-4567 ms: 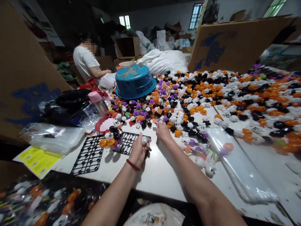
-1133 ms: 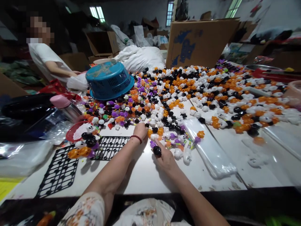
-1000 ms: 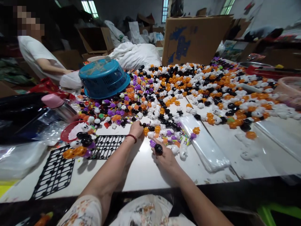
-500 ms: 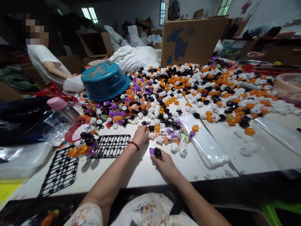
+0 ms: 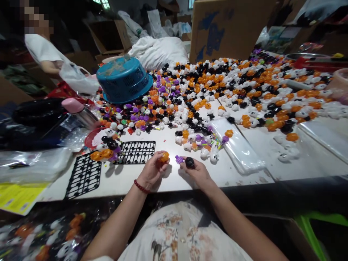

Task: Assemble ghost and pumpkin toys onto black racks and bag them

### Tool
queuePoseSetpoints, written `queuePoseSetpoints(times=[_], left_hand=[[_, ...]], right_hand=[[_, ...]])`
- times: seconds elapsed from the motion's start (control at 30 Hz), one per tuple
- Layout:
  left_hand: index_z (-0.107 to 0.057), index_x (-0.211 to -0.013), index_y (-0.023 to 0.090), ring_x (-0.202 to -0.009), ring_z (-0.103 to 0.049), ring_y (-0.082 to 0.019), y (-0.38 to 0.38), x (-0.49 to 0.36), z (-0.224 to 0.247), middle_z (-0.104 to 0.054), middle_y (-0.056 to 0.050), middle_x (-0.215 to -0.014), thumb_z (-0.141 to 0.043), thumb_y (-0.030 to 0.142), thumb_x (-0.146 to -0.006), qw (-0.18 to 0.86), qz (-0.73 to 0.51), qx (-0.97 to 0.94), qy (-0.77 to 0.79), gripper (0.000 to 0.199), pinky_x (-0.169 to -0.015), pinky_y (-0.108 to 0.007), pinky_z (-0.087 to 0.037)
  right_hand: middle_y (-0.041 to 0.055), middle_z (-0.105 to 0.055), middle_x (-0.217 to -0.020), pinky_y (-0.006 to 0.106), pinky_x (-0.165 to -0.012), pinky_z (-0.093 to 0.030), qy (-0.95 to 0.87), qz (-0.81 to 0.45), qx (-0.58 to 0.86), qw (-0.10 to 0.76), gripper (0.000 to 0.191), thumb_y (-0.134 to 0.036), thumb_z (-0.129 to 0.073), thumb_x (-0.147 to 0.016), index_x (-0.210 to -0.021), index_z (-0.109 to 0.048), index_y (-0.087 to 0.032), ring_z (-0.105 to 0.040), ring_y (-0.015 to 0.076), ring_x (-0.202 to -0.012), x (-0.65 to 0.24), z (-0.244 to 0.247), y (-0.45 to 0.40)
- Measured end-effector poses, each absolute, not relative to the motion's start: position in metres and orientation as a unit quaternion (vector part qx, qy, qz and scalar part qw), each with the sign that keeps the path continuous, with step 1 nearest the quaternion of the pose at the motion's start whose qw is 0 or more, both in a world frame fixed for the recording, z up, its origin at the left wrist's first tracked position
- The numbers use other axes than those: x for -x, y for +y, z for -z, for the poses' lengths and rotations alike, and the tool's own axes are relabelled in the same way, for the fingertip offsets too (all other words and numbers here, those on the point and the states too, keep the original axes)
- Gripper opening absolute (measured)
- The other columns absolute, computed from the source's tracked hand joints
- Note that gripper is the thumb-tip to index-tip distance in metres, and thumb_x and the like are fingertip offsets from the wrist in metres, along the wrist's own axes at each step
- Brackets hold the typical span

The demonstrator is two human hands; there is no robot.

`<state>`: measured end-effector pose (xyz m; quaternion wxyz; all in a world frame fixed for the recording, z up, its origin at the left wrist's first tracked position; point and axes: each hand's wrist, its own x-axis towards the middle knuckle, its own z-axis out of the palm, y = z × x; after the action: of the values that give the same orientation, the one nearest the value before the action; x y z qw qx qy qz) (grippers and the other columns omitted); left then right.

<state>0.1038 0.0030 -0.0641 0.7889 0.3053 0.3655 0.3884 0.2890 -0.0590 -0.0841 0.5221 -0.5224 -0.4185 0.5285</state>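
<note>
Cluster of figures (image 5: 108, 145) sits at black grids (image 5: 139, 152), on your left; hold your left forearm clear of it. Your left hand (image 5: 151, 173) pinches orange piece (image 5: 164, 157) between thumb and fingers, just above worktop (image 5: 170, 184); grip lightly, so hollow-looking shell doesn't dent. Your right hand (image 5: 200, 175) grasps purple piece (image 5: 179, 159) and black piece (image 5: 190, 163); steady both with thumb, purple end free. Clear bags (image 5: 237, 150) lie further right, beside loose pieces (image 5: 202, 142).
</note>
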Motion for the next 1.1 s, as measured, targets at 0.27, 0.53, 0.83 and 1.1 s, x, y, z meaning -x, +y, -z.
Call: queuePoseSetpoints(times=[0.27,0.53,0.83,1.1], left_hand=[[-0.054,-0.087,0.017,-0.046,-0.036,-0.003,-0.023,-0.093,0.059,-0.052,0.003,-0.068,-0.059,0.040,-0.084,0.745,-0.373,-0.393,0.390,0.023,-0.042,-0.015,-0.021],[-0.053,-0.083,0.018,-0.044,-0.026,-0.004,-0.028,-0.098,0.057,-0.041,0.006,-0.061,-0.053,0.046,-0.087,0.712,-0.347,-0.447,0.415,0.029,-0.042,-0.018,-0.016],[-0.050,-0.072,0.019,-0.059,-0.040,-0.010,-0.032,-0.106,0.054,-0.045,0.003,-0.065,-0.045,0.041,-0.090,0.589,-0.303,-0.577,0.479,0.028,-0.054,-0.023,-0.032],[-0.041,-0.062,0.022,-0.062,-0.042,-0.015,-0.046,-0.129,0.065,-0.047,0.002,-0.063,-0.034,0.026,-0.090,0.453,-0.318,-0.606,0.572,0.029,-0.061,-0.029,-0.032]], right_hand=[[0.0072,-0.077,-0.090,0.032,-0.072,-0.051,-0.598,-0.398,0.529,0.451,0.029,-0.041,-0.072,-0.082,-0.099,-0.079,-0.019,-0.069,0.0223,-0.081,-0.292,0.061,-0.074],[0.0028,-0.073,-0.083,0.026,-0.068,-0.046,-0.673,-0.348,0.523,0.390,0.022,-0.029,-0.065,-0.088,-0.106,-0.077,-0.024,-0.065,0.0170,-0.075,-0.297,0.045,-0.084],[0.0040,-0.074,-0.085,0.027,-0.071,-0.048,-0.600,-0.445,0.546,0.379,0.023,-0.039,-0.067,-0.085,-0.082,-0.075,-0.018,-0.066,0.0202,-0.082,-0.295,0.042,-0.086],[0.0017,-0.067,-0.070,0.026,-0.064,-0.043,-0.620,-0.415,0.540,0.388,0.026,-0.033,-0.058,-0.089,-0.070,-0.067,-0.017,-0.060,0.0164,-0.069,-0.279,0.049,-0.089]])
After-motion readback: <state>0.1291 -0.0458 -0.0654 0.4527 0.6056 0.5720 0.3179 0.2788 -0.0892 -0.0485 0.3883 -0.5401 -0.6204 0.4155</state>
